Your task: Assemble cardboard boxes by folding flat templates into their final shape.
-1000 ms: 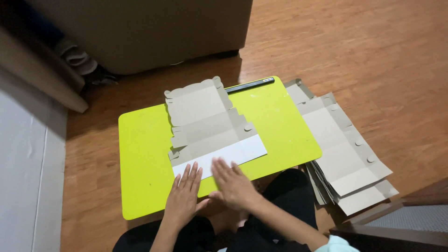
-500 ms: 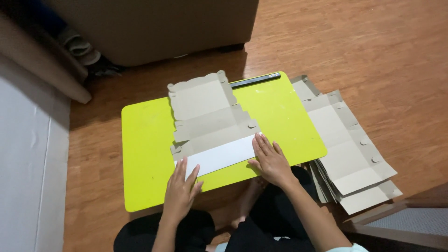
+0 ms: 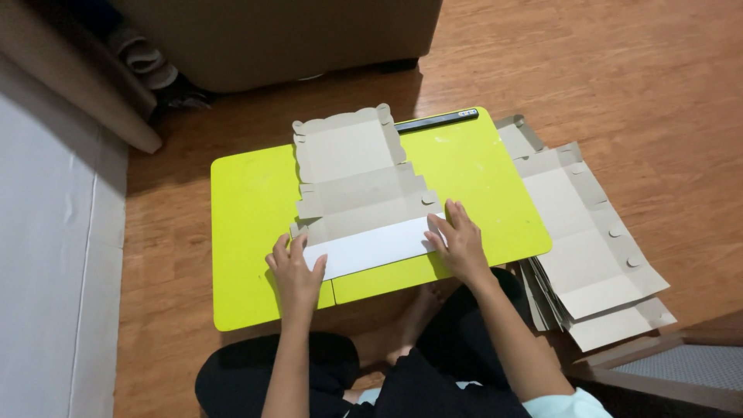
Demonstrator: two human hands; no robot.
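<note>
A flat grey cardboard box blank (image 3: 357, 179) lies unfolded on a small lime-green table (image 3: 248, 209). Its near flap (image 3: 371, 248) is folded over, showing a white face. My left hand (image 3: 294, 272) presses flat on the left end of that white flap, fingers spread. My right hand (image 3: 458, 241) presses on its right end. Both hands lie flat and grip nothing.
A stack of flat cardboard blanks (image 3: 588, 240) lies on the wooden floor right of the table. A black ruler-like strip (image 3: 436, 121) rests at the table's far edge. A brown sofa base (image 3: 279, 39) stands beyond. A white wall runs along the left.
My hands were close together at the flap's middle; they have slid apart along it, the right one rightward, the left one staying at the left end.
</note>
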